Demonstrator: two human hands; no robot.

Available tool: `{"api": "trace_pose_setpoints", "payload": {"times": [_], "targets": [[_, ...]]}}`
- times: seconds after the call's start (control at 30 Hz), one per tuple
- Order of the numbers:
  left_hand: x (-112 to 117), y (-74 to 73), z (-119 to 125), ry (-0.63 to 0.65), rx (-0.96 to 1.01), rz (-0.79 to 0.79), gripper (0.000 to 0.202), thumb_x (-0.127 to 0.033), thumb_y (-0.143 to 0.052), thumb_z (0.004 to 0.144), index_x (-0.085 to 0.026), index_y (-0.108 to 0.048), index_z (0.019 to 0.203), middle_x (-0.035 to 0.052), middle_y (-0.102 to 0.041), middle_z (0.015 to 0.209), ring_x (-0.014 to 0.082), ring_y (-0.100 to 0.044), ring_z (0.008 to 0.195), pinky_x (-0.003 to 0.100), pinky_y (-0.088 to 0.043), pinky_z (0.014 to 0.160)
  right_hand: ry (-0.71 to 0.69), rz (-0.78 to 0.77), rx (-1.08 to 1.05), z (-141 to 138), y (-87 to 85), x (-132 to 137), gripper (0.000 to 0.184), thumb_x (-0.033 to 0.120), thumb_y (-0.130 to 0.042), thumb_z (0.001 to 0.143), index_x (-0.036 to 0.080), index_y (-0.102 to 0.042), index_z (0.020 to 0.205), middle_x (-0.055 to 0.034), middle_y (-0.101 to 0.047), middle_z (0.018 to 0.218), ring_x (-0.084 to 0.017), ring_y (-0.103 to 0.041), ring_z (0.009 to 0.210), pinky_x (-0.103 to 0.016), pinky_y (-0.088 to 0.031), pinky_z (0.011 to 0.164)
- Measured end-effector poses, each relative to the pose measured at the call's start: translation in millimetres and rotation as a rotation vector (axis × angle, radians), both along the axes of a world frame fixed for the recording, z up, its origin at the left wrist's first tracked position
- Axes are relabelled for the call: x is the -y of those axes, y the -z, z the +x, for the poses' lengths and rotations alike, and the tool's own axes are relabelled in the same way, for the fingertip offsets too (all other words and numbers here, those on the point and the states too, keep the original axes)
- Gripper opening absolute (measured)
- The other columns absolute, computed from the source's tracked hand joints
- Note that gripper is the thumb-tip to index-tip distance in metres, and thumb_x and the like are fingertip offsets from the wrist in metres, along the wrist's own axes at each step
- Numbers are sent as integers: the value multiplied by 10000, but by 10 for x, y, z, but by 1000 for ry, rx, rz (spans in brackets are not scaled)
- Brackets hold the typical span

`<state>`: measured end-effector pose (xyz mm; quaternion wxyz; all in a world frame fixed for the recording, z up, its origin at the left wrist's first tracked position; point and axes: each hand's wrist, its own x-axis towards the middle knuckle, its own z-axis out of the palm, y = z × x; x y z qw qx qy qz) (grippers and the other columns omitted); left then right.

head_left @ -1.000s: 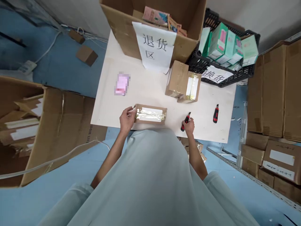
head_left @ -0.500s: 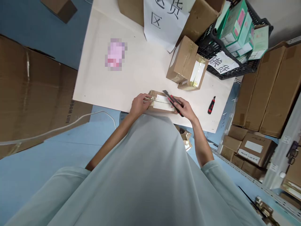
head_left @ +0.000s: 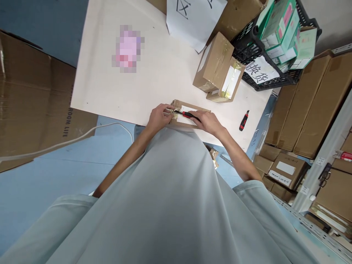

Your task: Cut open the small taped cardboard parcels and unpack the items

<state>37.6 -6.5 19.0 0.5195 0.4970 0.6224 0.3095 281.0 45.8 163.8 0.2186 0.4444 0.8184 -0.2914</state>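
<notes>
A small taped cardboard box (head_left: 189,106) with a white label lies at the table's front edge. My left hand (head_left: 158,117) grips its left end, fingers at the taped edge. In my right hand (head_left: 208,121) is a black and red box cutter (head_left: 188,114), held low over the box. Its blade points left, at the tape near my left fingertips; whether it is cutting in, I cannot tell. A second black and red box cutter (head_left: 244,121) rests on the table to the right, apart from my hands.
Two taped cartons (head_left: 214,62) stand behind the box on the table (head_left: 104,88). Beyond them is a black crate (head_left: 247,44) of green and white boxes. A blurred pink item (head_left: 128,49) lies at the left. Large cartons (head_left: 310,106) fill the right side.
My right hand has turned the box cutter, swinging its blade leftward and down to the box's left end. My left hand still holds that end. The view has shifted slightly.
</notes>
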Motion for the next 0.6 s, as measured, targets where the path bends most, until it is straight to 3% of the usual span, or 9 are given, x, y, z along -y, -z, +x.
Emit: {"api": "trace_pose_setpoints", "payload": {"times": [0.2, 0.3, 0.4, 0.6], "targets": [[-9, 2, 2, -1, 3, 3, 314, -212, -695, 898, -213, -828, 1182, 84, -809, 1284, 243, -781, 1057, 377, -690, 963, -110, 41, 93, -64, -45, 10, 516, 414, -317, 1262, 230, -600, 1652, -145, -802, 1401, -310, -747, 1212, -328, -466, 852], [-15, 1, 2, -3, -6, -3, 326, -201, -689, 885, -210, -828, 1179, 84, -809, 1277, 241, -781, 1045, 375, -691, 958, -197, 76, 195, -158, -70, 38, 521, 294, -287, 1247, 194, -540, 1692, -183, -778, 1390, -315, -755, 1159, -351, -479, 842], [-18, 4, 3, -5, -36, 5, 335, -197, -679, 867, -204, -829, 1166, 84, -813, 1267, 237, -784, 1031, 357, -691, 933, -281, 90, 251, -258, -107, 73, 591, 111, -325, 1171, 162, -440, 1749, -239, -727, 1453, -328, -736, 1237, -374, -512, 875], [-11, -33, 43, -16, -78, 16, 344, -195, -661, 855, -206, -834, 1152, 77, -817, 1240, 235, -790, 1010, 351, -684, 932, -286, 81, 291, -419, -222, 107, 630, 57, -300, 1143, 130, -399, 1761, -268, -721, 1445, -347, -759, 1248, -399, -557, 891]]}}
